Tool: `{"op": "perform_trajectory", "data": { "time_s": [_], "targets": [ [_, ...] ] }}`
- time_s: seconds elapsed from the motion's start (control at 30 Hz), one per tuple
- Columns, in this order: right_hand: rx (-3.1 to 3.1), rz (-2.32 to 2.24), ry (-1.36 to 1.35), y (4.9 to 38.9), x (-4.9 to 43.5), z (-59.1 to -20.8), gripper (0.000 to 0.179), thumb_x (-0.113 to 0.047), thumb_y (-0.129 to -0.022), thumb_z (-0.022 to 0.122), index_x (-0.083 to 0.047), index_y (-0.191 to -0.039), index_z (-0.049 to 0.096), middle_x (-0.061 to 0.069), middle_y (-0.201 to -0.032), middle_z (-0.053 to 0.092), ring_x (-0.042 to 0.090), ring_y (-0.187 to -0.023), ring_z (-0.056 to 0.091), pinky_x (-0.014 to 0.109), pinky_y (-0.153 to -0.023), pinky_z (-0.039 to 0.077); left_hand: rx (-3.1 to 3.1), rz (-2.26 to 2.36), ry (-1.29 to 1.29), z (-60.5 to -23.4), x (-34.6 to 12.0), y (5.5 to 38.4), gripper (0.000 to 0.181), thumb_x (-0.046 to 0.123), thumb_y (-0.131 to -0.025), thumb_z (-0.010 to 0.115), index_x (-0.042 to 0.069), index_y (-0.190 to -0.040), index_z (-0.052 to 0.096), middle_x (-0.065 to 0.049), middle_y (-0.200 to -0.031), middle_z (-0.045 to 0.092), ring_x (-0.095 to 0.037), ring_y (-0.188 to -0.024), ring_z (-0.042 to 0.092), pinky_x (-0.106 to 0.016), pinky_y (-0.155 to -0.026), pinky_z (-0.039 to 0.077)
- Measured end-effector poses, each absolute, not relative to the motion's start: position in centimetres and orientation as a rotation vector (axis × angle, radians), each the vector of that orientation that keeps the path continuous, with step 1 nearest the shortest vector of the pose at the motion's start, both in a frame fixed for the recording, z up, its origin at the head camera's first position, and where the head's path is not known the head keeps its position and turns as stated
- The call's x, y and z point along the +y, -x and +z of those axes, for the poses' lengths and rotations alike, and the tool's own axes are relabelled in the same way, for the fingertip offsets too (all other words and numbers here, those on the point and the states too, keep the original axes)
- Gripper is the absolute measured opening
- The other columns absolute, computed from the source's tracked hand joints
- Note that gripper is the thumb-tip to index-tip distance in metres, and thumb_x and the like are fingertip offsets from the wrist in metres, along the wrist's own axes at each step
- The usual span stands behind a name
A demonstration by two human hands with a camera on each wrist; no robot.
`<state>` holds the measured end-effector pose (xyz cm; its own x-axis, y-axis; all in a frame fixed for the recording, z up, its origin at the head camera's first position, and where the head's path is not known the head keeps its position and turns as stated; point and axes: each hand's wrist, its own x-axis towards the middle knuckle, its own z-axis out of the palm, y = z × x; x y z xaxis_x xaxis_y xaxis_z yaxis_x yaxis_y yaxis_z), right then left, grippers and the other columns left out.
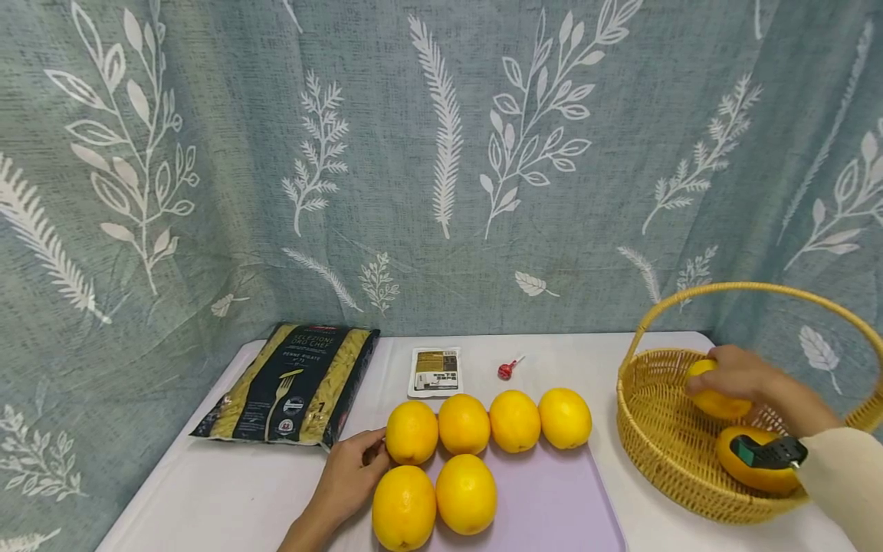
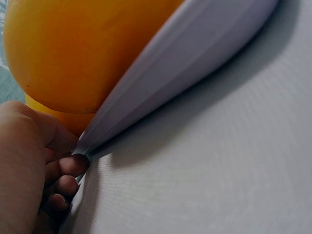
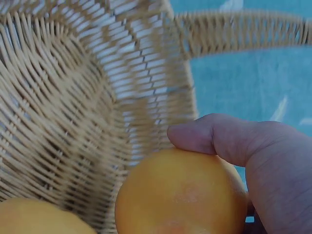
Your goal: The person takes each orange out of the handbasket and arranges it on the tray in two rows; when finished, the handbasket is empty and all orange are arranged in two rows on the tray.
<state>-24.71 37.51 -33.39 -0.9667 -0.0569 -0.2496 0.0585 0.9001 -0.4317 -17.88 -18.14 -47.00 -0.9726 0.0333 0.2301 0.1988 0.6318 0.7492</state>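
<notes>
My right hand [image 1: 741, 376] grips an orange [image 3: 180, 195] inside the wicker basket [image 1: 648, 445], its thumb over the fruit's top in the right wrist view. Beneath that hand a second orange [image 1: 759, 468] lies in the basket, partly covered by the wrist camera. At the lilac tray's [image 1: 552, 498] left rim my left hand [image 1: 355, 468] pinches the edge between thumb and curled fingers, as the left wrist view shows. Several oranges [image 1: 464, 424] stand on the tray: a back row, and two more in front at the left. One orange [image 2: 87, 53] looms just above the left thumb.
A bag of penne pasta [image 1: 290, 387] lies at the back left. Behind the tray are a small flat packet [image 1: 435, 372] and a red lollipop [image 1: 506, 371]. The basket's tall handle [image 1: 745, 287] arches over the right side. A patterned curtain [image 1: 414, 192] hangs behind the table.
</notes>
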Motion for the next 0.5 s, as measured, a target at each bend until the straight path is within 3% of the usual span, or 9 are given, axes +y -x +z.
{"op": "perform_trajectory", "data": {
  "time_s": [0.1,0.3,0.5],
  "targets": [
    [2.872,-0.598,0.075,24.2,36.6,-32.7,0.059,-0.037,-0.085,0.071,0.012,-0.111,0.052,0.015,-0.086,0.055,0.027,-0.075,0.056,0.043,-0.055,0.056,-2.656,-1.258,0.193,-47.1,-18.1,17.9,0.032,0.004,-0.089,0.067,0.002,-0.120,0.073,0.006,-0.076,0.058,-0.010,-0.072,0.052,-0.023,-0.065,0.046],
    [2.913,-0.550,0.171,23.2,34.7,-31.7,0.064,-0.038,-0.085,0.071,0.012,-0.119,0.051,0.012,-0.085,0.056,0.024,-0.070,0.056,0.039,-0.050,0.053,-2.656,-1.254,0.193,-47.2,-18.0,17.8,0.031,0.003,-0.089,0.067,0.003,-0.120,0.073,0.006,-0.076,0.058,-0.010,-0.072,0.052,-0.023,-0.064,0.046],
    [2.961,-0.460,0.240,22.3,33.1,-31.0,0.066,-0.042,-0.084,0.073,0.010,-0.119,0.054,0.007,-0.084,0.058,0.021,-0.068,0.053,0.035,-0.057,0.046,-2.657,-1.265,0.185,-47.3,-18.0,17.8,0.032,0.004,-0.089,0.067,0.003,-0.121,0.073,0.006,-0.075,0.058,-0.010,-0.071,0.052,-0.023,-0.064,0.046]
  ]
}}
